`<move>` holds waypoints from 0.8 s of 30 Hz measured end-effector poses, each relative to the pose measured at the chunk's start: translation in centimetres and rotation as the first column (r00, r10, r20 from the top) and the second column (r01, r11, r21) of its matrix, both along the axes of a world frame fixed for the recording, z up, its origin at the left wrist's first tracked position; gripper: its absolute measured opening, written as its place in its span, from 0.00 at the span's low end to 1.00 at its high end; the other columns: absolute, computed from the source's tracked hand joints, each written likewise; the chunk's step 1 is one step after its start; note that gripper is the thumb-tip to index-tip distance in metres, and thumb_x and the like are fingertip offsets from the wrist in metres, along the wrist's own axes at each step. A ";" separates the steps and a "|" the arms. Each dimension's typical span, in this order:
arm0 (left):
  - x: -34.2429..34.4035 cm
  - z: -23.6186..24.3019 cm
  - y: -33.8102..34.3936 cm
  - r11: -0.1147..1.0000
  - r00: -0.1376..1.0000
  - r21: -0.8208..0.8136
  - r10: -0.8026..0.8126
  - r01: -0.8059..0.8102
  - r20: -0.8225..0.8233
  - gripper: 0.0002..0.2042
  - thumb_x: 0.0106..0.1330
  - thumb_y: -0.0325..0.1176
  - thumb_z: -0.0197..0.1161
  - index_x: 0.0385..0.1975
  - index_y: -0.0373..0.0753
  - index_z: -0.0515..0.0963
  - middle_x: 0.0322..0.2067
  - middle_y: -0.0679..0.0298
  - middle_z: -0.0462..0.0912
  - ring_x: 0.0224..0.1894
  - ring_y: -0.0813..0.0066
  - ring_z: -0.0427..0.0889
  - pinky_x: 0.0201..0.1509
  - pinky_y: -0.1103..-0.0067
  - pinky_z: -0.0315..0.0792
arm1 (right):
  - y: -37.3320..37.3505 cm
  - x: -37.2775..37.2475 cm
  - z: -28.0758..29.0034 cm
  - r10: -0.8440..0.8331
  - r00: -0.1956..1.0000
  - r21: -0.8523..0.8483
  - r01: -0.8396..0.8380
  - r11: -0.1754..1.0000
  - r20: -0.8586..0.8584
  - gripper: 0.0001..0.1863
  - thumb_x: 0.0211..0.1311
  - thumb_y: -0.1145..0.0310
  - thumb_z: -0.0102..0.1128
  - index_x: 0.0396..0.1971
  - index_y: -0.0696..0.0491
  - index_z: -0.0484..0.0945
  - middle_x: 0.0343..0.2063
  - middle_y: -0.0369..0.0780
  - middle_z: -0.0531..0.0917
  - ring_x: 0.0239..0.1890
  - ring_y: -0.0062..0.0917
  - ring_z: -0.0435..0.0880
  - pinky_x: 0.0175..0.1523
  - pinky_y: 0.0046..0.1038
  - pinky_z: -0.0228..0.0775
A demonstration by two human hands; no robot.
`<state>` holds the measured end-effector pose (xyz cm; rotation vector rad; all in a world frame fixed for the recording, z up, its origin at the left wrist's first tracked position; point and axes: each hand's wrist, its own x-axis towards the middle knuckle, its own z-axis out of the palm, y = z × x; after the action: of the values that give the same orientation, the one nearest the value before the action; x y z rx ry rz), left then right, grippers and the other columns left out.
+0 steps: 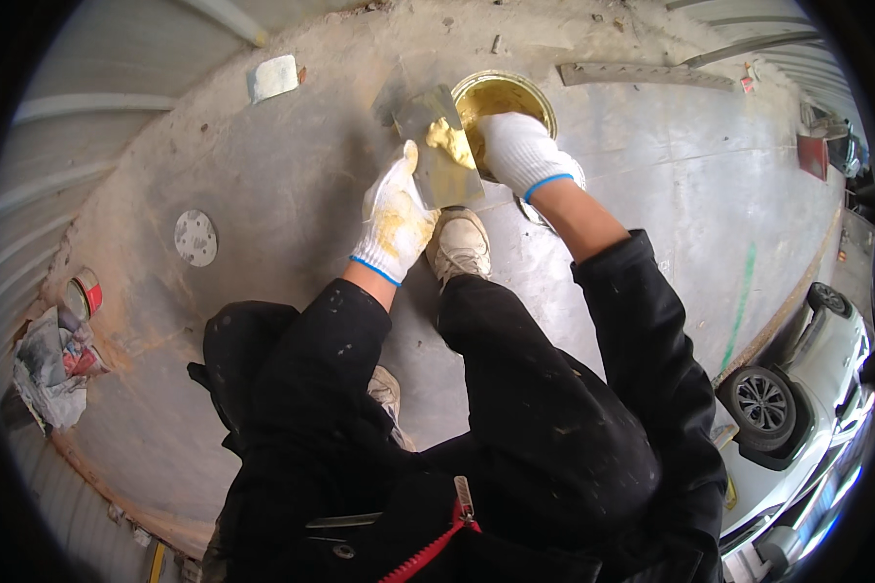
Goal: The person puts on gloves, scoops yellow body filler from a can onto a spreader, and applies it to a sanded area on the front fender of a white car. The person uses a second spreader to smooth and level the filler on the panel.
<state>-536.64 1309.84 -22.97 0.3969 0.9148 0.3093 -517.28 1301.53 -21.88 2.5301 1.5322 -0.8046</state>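
Observation:
My left hand [397,216], in a white knit glove stained yellow, is closed on the lower left edge of a flat grey rectangular plate [439,185]. A lump of yellow putty-like paste [447,142] lies on the plate's right part. Just right of it stands a round metal can [546,102], its inside smeared with the same yellow. My right hand [525,154], gloved in white with a blue cuff, is bent over the can's mouth, curled like a fist. Its fingertips, and whatever they grip, are hidden.
My shoe [460,243] is right below the plate. A pale block [274,78] and a round perforated disc [196,238] lie on the floor to the left. Crumpled plastic [49,369] sits by the wall. A metal strip [647,76] lies far right; a white car [817,408] stands near right.

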 end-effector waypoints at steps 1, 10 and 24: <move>0.1 0.4 0.3 1.000 1.000 0.007 0.024 -0.024 -0.010 0.19 0.85 0.42 0.56 0.65 0.34 0.75 0.59 0.56 0.84 0.61 0.61 0.85 0.67 0.62 0.79 | -0.3 -0.2 0.6 -0.050 0.998 0.017 0.049 0.999 0.033 0.11 0.63 0.66 0.65 0.39 0.56 0.90 0.36 0.54 0.91 0.43 0.48 0.92 0.50 0.46 0.84; 1.8 -0.3 -1.2 0.988 0.998 -0.141 0.065 -0.063 0.011 0.16 0.83 0.40 0.56 0.59 0.35 0.80 0.53 0.57 0.88 0.56 0.62 0.88 0.61 0.64 0.83 | -3.1 -0.4 -0.2 -0.085 0.995 0.116 0.078 0.990 0.056 0.11 0.70 0.68 0.59 0.44 0.56 0.86 0.39 0.53 0.91 0.43 0.48 0.91 0.50 0.48 0.84; 3.0 -2.4 -3.1 0.966 0.984 -0.214 0.163 -0.145 0.073 0.22 0.85 0.37 0.47 0.66 0.27 0.72 0.65 0.43 0.80 0.67 0.47 0.80 0.75 0.55 0.73 | 2.0 4.1 -1.1 -0.235 0.971 0.020 0.234 0.972 0.051 0.15 0.60 0.66 0.61 0.39 0.57 0.90 0.40 0.55 0.90 0.44 0.54 0.90 0.51 0.47 0.85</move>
<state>-533.61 1306.79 -25.34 0.1174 0.8810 0.3671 -513.22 1303.50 -23.01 2.7555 1.2430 -0.7460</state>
